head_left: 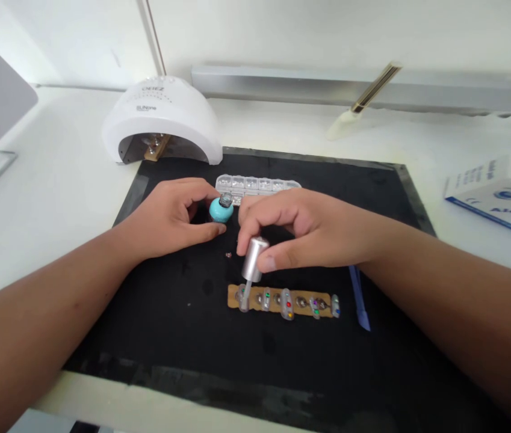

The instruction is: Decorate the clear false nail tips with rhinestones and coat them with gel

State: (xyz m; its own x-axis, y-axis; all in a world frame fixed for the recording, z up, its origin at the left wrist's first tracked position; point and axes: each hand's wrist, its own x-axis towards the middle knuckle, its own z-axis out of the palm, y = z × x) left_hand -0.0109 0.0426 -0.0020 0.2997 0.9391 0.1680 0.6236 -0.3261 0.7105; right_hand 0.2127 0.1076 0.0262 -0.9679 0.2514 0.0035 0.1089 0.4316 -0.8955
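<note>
My left hand holds a small turquoise nail polish bottle upright between thumb and fingers, its neck uncapped. With thumb and fingers, my right hand grips the silver cap of a nail polish brush. The brush points down, its bristles at the leftmost false nail on a brown strip. Several false nails stand along that strip, some decorated with coloured gems. Just behind both hands lies a clear compartment box of small rhinestones, partly hidden by my right hand.
A white nail lamp stands at the back left with another strip inside. A blue tool lies on the black mat beside my right forearm. Farther right are a gold-handled brush and an alcohol pad box.
</note>
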